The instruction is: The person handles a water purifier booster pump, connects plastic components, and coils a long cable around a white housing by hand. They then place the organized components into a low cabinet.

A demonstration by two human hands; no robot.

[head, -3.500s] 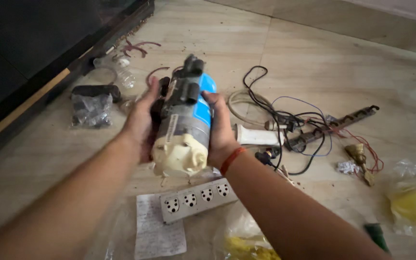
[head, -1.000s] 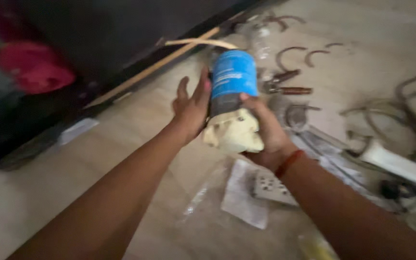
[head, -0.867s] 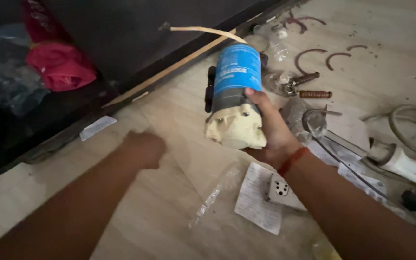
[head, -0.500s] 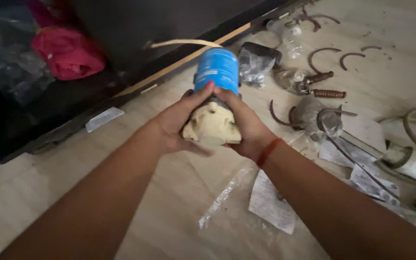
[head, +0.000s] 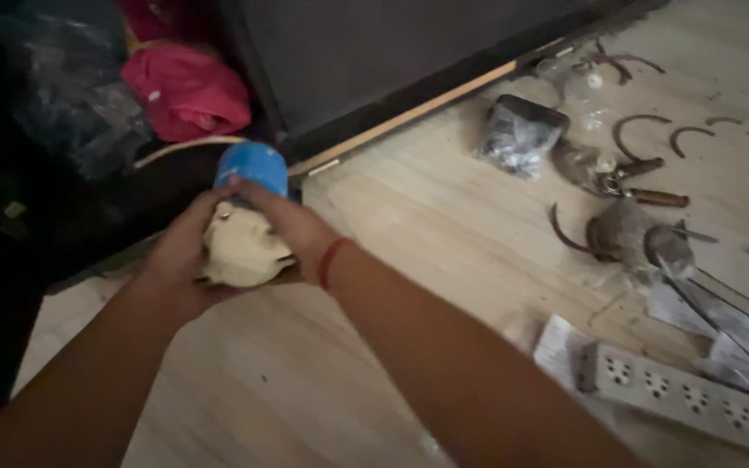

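Red bundle (head: 188, 87) in the dark top-left corner, half hidden; my left hand (head: 182, 260) and right hand (head: 292, 230) clamped on the blue-and-cream pump (head: 244, 225) above the floor (head: 426, 260); plastic-wrapped black packet (head: 520, 134); white power strip (head: 682, 397), cut off right.

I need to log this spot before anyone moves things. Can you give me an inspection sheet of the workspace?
Surface: pale wood-look floor.
Job's things: blue pump with cream end cap, held low near the dark cabinet.
Clutter: curved rusty clips, black plastic bag, paper slips.
Hands: left hand and right hand both grip the pump.
Cables: white power strip; its cord is not seen.
Surroundings: red cloth, dark plastic bag.
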